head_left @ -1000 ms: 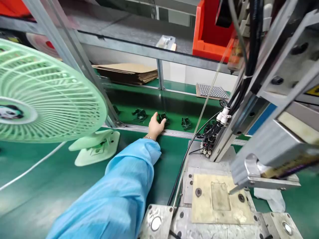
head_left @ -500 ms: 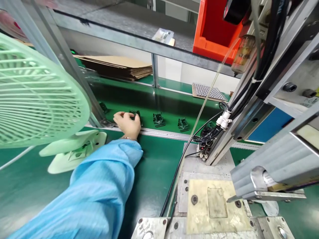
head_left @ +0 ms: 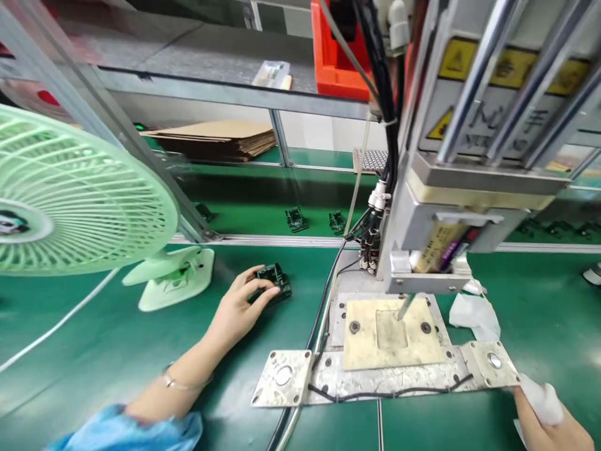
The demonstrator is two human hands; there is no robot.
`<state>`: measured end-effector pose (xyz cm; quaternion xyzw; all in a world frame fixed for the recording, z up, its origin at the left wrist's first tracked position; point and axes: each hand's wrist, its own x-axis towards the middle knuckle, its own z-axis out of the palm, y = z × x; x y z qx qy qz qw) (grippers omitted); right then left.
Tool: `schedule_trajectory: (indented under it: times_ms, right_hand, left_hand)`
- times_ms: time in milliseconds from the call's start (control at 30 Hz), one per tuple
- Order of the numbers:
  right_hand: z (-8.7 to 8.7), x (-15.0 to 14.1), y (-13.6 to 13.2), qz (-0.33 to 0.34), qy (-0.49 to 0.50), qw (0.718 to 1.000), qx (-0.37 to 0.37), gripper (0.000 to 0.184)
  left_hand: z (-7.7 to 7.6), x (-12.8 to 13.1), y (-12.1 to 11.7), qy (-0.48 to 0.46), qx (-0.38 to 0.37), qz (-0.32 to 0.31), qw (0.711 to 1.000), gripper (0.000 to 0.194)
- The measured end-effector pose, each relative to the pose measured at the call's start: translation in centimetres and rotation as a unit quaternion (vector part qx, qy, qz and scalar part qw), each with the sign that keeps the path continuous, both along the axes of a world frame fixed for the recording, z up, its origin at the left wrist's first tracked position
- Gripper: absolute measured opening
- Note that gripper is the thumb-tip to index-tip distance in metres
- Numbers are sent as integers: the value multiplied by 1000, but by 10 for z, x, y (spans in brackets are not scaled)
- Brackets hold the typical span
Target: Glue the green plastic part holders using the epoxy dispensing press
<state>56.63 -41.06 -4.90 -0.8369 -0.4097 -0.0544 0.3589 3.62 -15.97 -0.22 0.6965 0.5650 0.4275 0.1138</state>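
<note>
My left hand [head_left: 246, 300] grips a small dark openwork part [head_left: 275, 282] between thumb and fingers, over the green table left of the press. Its exact kind I cannot make out. At the lower right, my right hand [head_left: 551, 429] is closed around a crumpled white cloth or tissue [head_left: 542, 399], beside the corner of the metal base. Similar dark parts [head_left: 295, 219] lie on the green strip behind the rail. Between my hands stands the press [head_left: 469, 188], its thin tip above a cream fixture plate [head_left: 352, 354] with a rectangular recess.
A green clip fan [head_left: 94, 194] stands at the left. Black cables [head_left: 323, 307] run down beside the press. Another crumpled white tissue [head_left: 475, 316] lies right of the fixture. Behind are stacked cardboard sheets [head_left: 220, 134] and a red bin [head_left: 338, 69] on a shelf.
My left hand has come back from behind the rail toward me, bringing one dark part with it. My right hand with the white cloth now shows. The view has swung right.
</note>
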Motion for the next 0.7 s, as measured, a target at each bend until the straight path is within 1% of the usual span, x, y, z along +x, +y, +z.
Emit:
schedule_trajectory:
  times_ms: [67,100,133,200,267,300,367,433,467,500,533,567,633,700]
  right_hand:
    - [3,-4,1,10,-17,1000,-4,38]
    - [4,-6,3,17,-26,1000,6,41]
    - [5,-9,4,28,-39,999,22,44]
    - [8,-14,8,60,-73,994,54,46]
    - [11,-17,10,84,-105,988,78,46]
    - [13,-18,11,93,-118,985,86,45]
    - [16,-19,13,106,-141,979,102,45]
    - [17,-19,14,114,-160,973,118,44]
    - [17,-20,14,118,-167,971,125,43]
    - [17,-20,14,121,-169,969,131,43]
    - [17,-20,14,123,-167,969,136,42]
    - [16,-20,14,124,-162,969,139,42]
    - [15,-21,14,122,-144,973,136,41]
    - [14,-21,14,114,-117,979,123,41]
  left_hand:
    - [6,3,-20,7,-15,-10,1000,38]
    - [10,5,-28,7,-23,-11,1000,39]
    - [16,9,-34,-15,-41,-3,999,38]
    - [33,21,-45,-111,-92,33,989,44]
    - [53,41,-56,-216,-141,64,964,58]
    - [64,53,-63,-250,-166,60,952,65]
    - [83,82,-77,-272,-236,0,933,73]
    - [98,115,-90,-290,-364,-93,880,78]
    - [102,131,-95,-289,-411,-126,855,79]
    - [104,146,-97,-286,-444,-150,836,79]
    - [104,160,-98,-283,-465,-166,822,80]
    - [102,171,-97,-277,-474,-181,816,80]
    - [94,188,-88,-264,-467,-212,817,81]
    - [82,197,-75,-249,-434,-236,833,84]
